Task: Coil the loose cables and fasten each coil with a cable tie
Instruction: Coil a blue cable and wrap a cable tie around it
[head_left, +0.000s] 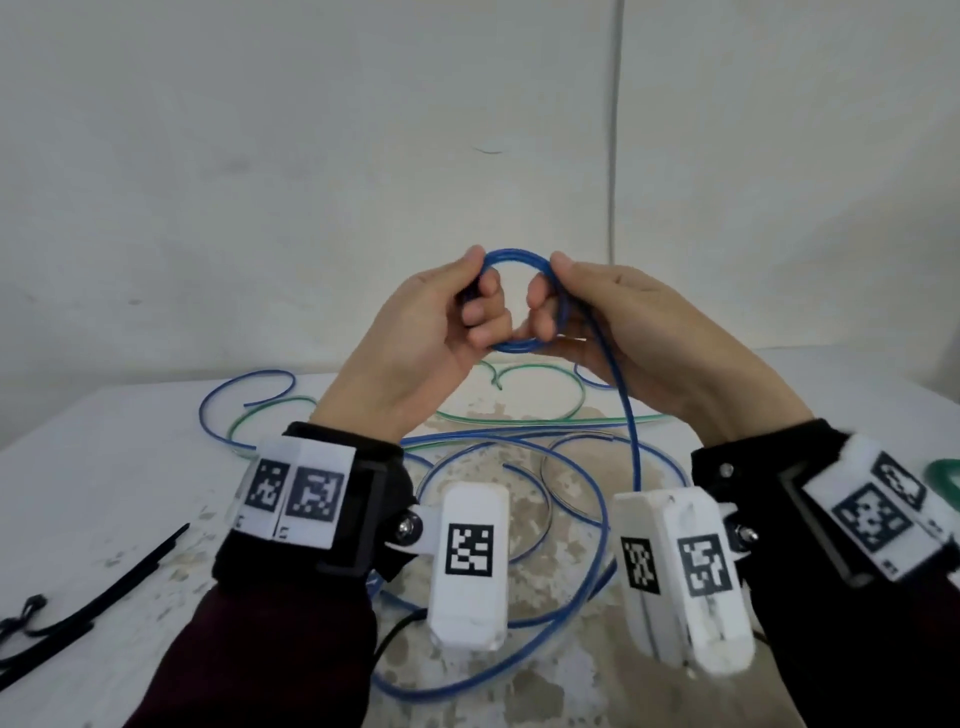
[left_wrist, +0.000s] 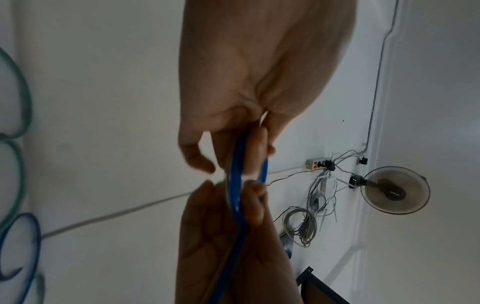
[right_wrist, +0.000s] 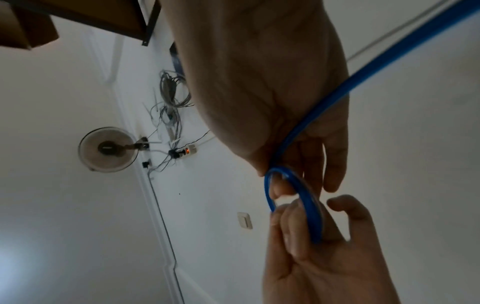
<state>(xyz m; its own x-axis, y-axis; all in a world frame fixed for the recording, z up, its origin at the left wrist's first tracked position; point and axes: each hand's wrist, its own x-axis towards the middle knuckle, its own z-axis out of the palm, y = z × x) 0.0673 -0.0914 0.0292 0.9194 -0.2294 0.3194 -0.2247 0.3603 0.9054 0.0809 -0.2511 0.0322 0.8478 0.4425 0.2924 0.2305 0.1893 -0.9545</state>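
I hold a small blue cable coil (head_left: 514, 255) upright above the table. My left hand (head_left: 475, 286) pinches its left side between thumb and curled fingers. My right hand (head_left: 550, 283) grips its right side the same way. The cable's loose tail (head_left: 629, 426) drops from my right hand to the tangle of loose blue cable (head_left: 582, 525) on the table. In the left wrist view the coil (left_wrist: 235, 185) sits edge-on between both hands. The right wrist view shows the coil (right_wrist: 310, 207) and the tail (right_wrist: 363, 78) passing my right palm.
Loose green cable (head_left: 519, 415) lies behind the blue tangle on the white table (head_left: 130, 467). Black cable ties (head_left: 93, 597) lie at the front left. A green coil (head_left: 943, 478) peeks in at the right edge. A wall stands close behind the table.
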